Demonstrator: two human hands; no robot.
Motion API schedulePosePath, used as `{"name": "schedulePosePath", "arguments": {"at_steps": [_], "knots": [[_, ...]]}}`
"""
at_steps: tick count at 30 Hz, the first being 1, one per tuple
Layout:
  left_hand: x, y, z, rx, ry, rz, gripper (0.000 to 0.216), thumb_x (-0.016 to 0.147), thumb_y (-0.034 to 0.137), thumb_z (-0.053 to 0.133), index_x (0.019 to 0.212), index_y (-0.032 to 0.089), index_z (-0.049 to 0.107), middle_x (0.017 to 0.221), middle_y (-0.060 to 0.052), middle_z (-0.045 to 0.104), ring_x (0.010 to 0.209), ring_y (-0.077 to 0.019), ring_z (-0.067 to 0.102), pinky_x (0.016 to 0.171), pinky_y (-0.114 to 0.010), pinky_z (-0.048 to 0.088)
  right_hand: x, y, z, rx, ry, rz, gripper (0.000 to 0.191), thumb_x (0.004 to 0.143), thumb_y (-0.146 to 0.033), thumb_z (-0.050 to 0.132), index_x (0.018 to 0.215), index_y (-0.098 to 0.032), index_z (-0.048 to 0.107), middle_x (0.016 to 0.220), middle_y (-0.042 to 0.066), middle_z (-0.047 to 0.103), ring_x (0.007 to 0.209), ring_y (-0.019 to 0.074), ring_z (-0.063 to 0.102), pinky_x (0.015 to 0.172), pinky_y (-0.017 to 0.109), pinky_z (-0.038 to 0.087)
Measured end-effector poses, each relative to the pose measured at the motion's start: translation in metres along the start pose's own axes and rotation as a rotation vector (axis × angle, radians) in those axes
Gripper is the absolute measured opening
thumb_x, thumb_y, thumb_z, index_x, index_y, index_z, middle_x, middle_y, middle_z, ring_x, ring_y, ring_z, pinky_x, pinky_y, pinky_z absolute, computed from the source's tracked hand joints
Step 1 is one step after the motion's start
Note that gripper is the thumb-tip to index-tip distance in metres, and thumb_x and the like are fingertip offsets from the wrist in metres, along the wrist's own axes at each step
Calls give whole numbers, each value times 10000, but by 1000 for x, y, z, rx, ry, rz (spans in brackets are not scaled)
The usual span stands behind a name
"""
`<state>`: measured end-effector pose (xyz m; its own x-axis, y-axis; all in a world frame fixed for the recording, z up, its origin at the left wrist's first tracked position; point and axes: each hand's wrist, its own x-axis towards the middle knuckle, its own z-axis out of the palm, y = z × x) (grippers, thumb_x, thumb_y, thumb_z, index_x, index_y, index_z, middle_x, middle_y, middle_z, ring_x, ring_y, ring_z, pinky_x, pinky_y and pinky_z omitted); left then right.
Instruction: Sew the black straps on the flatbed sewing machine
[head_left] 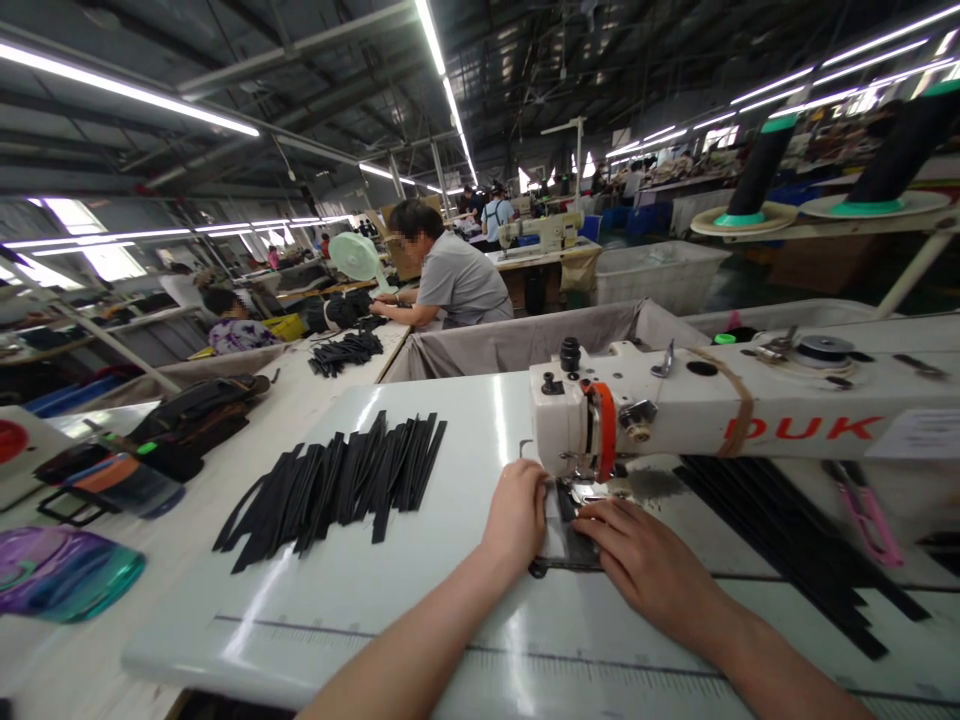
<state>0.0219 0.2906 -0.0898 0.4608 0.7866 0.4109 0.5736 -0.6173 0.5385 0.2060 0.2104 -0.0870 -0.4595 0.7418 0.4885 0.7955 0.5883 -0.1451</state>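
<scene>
A white sewing machine (570,420) with an orange guard stands in front of me. My left hand (517,510) is beside the needle area, its fingers bent and pressed together; what they hold is hidden. Close to the presser foot (589,492), my right hand (637,555) has its fingers together on a small black fabric strip (566,505). That strip lies between my hands, partly covered by the right fingertips. Left of the machine, many black strips (337,485) lie in a row. Longer black strips (787,550) lie under the machine arm.
Pink-handled snips (866,515) lie to the right. A purple-teal bottle (67,570) and a blue jug (120,485) are at the left. Thread cones (761,170) stand at upper right. Across the table, a person in grey (465,270) leans over dark pieces (345,352) near a green fan (355,257).
</scene>
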Motion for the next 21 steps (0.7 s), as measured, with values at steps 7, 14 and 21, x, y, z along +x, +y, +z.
{"name": "schedulePosePath", "arguments": {"at_steps": [7, 14, 21], "knots": [[51, -36, -18, 171, -226, 151, 121, 883, 154, 644, 920, 240, 720, 1094, -22, 690, 1124, -229, 560, 1031, -373, 433, -3, 1, 0, 36, 26, 17, 338, 854, -40, 441, 1083, -178, 648, 1073, 100, 658, 989, 252, 613, 883, 448, 539], [12, -6, -31, 244, -134, -77, 260, 950, 245, 561, 755, 173, 716, 897, -65, 679, 830, -199, 623, 803, -321, 509, -2, 0, 0, 50, 18, 0, 379, 870, -55, 455, 1187, -183, 619, 1178, 111, 643, 1057, 249, 611, 910, 432, 540], [-28, 18, -21, -73, -135, 53, 161, 911, 160, 602, 1003, 203, 727, 1148, -70, 675, 1069, -248, 592, 940, -421, 490, -2, -3, -5, 147, -60, 3, 321, 867, -87, 527, 1137, -218, 642, 1190, 84, 640, 1107, 227, 614, 932, 381, 540]]}}
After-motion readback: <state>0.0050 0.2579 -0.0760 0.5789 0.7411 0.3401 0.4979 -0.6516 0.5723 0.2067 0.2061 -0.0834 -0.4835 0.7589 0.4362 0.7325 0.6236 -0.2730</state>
